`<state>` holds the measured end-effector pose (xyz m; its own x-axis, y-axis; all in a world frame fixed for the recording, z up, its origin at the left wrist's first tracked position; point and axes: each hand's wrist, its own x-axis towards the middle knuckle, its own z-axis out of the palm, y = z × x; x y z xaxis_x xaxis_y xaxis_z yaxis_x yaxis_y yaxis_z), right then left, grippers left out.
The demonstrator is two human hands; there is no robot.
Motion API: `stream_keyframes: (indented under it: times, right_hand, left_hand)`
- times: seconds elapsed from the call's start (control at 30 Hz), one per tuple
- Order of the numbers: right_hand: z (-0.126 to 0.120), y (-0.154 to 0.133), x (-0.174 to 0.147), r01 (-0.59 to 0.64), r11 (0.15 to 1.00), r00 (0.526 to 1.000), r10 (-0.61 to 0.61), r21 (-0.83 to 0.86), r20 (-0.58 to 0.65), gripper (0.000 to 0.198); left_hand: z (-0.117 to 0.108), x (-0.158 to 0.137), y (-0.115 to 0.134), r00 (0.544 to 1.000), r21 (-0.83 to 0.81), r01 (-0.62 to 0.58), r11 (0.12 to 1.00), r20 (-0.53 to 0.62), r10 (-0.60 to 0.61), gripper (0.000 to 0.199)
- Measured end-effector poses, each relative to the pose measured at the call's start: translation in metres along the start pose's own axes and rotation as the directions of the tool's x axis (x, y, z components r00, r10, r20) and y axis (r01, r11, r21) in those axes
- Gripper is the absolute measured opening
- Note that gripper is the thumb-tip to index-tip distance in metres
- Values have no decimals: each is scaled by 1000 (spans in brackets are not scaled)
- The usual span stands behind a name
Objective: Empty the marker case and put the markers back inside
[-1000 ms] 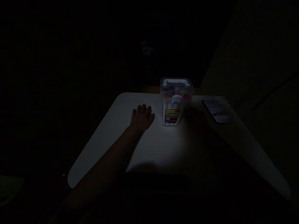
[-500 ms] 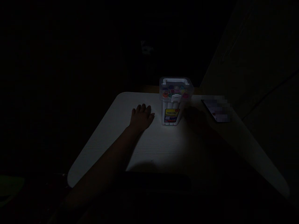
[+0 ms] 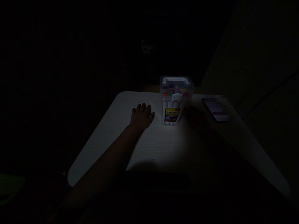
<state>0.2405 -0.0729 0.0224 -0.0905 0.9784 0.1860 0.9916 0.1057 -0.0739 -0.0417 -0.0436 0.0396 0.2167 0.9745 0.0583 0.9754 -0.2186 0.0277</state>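
Observation:
A clear plastic case of markers [image 3: 172,101] stands upright on the white table [image 3: 158,146]. Its lid is down, with a white handle on top and a white latch in front; coloured marker ends show through. A yellow and dark label is on its front. My left hand [image 3: 141,118] lies flat on the table left of the case, fingers a little spread, apart from the case and holding nothing. My right hand [image 3: 196,117] rests in deep shadow just right of the case. Its fingers are too dark to make out, and whether it touches the case I cannot tell.
A phone [image 3: 216,109] with a lit, blurred screen lies near the table's right edge. Something green [image 3: 10,188] shows at the lower left. On the right, a cable [image 3: 268,95] runs along a dim wall. Surroundings are almost black.
The view has shifted very slightly. Both hands, the marker case and the phone stay where they were.

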Motion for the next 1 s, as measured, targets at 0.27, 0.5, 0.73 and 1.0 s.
stream_keyframes:
  times: [0.27,0.5,0.73,1.0]
  right_hand:
    - [-3,-1,2,-11,999,998,14,-47,66,61]
    - [0,3,3,2,997,997,4,-74,74,59]
    - [-6,-2,1,-11,998,998,15,-61,65,60]
    - [-7,-2,2,-19,996,997,25,-83,70,61]
  left_hand:
    - [2,1,0,997,-125,-1,992,-79,-9,59]
    - [20,14,3,961,-698,-198,688,-278,-6,60]
    - [28,14,6,956,-843,-280,459,-289,52,58]
    - [38,9,21,910,-935,-341,96,-302,284,78]
